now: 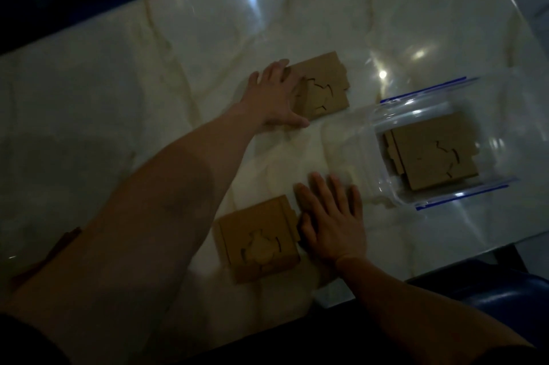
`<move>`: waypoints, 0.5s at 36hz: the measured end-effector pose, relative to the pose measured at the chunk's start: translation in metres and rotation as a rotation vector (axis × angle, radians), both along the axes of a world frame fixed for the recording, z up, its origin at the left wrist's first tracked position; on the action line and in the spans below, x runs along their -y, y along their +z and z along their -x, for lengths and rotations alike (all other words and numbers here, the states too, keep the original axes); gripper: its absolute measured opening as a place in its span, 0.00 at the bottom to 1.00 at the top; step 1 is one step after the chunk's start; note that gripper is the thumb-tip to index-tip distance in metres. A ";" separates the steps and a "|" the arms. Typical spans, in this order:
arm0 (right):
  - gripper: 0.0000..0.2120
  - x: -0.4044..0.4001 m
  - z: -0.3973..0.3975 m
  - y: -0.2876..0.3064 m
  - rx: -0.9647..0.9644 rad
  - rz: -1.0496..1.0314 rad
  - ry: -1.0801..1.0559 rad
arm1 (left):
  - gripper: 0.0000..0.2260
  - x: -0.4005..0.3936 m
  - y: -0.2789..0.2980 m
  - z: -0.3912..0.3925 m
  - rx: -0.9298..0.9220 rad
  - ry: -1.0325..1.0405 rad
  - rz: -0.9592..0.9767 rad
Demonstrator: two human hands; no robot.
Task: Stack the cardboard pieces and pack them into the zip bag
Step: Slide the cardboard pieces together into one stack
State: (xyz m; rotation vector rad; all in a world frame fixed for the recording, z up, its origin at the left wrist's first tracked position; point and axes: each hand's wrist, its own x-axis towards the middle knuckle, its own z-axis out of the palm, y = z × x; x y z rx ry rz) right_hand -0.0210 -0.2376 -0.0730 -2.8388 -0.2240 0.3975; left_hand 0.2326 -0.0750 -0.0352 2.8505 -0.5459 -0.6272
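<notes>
My left hand (277, 97) lies flat and unclenched on the far cardboard stack (322, 86), right hand (332, 216) flat beside the near stack (258, 241), with the zip bag (439, 144) off to my right.

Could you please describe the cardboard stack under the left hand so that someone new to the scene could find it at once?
Start at the pale marble table and find the clear zip bag at its right. The far cardboard stack lies left of the bag, toward the table's far side, with the left hand spread on its left edge. Unlike the bagged stack and the near stack, it lies farthest away.
</notes>
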 end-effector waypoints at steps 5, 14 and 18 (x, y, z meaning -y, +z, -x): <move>0.32 0.000 0.000 -0.001 0.027 -0.008 0.004 | 0.48 0.012 0.000 -0.003 -0.010 -0.007 -0.002; 0.33 0.001 -0.001 -0.003 0.001 0.008 0.002 | 0.46 0.012 0.000 0.000 0.061 -0.010 -0.010; 0.33 0.001 -0.001 -0.002 0.011 0.012 0.003 | 0.46 0.010 0.001 0.009 0.103 0.006 -0.017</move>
